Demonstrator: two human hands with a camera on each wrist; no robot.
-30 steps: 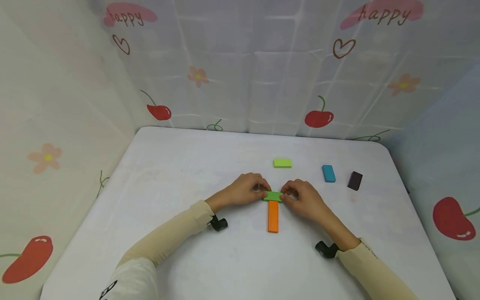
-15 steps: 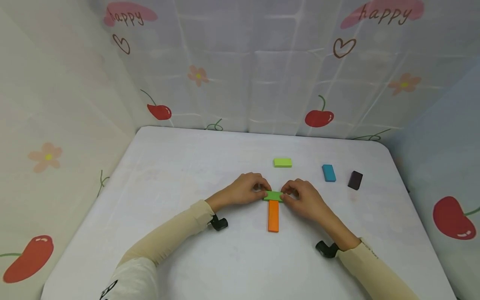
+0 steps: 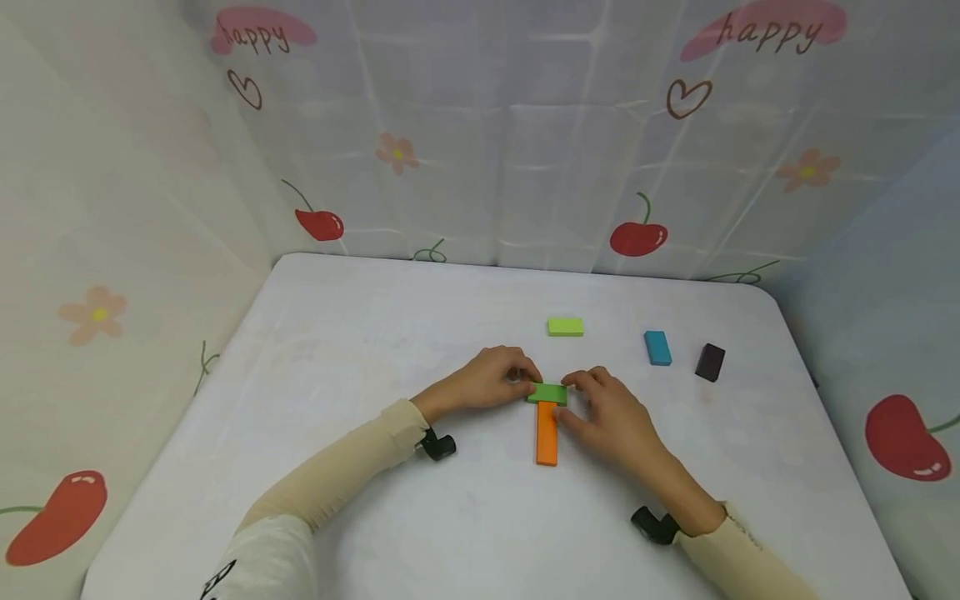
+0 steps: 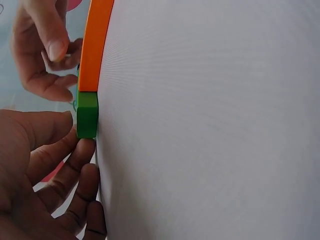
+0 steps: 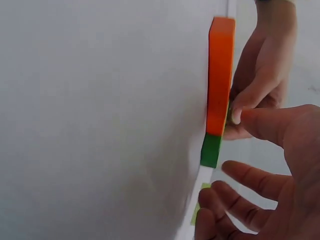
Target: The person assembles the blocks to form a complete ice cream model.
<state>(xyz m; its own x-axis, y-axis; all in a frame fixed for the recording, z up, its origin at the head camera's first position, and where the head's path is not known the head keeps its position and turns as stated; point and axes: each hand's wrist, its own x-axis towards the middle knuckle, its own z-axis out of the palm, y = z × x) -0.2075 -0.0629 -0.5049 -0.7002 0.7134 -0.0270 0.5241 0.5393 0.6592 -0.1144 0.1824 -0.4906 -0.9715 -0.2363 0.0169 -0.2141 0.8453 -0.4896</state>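
Observation:
A green block (image 3: 550, 393) lies crosswise at the far end of an orange block (image 3: 547, 435), the two meeting in a T shape on the white table. My left hand (image 3: 493, 383) pinches the green block's left end; in the left wrist view its thumb and fingertips sit around that end of the green block (image 4: 87, 116). My right hand (image 3: 617, 418) is spread apart at the right side. Its thumb is by the orange block's upper right edge, and its index fingertip is near the green block's right end. Nothing is held between the right fingers (image 5: 250, 175).
Farther back lies a lime-green block (image 3: 565, 327). To the right are a blue block (image 3: 657, 348) and a dark block (image 3: 709, 362). Patterned curtains (image 3: 495, 167) stand behind the white table (image 3: 420, 517) and at both sides.
My right hand has let go of the green block's right end; its thumb has moved toward me beside the orange block, and the fingers have spread. My left hand and the blocks look unmoved.

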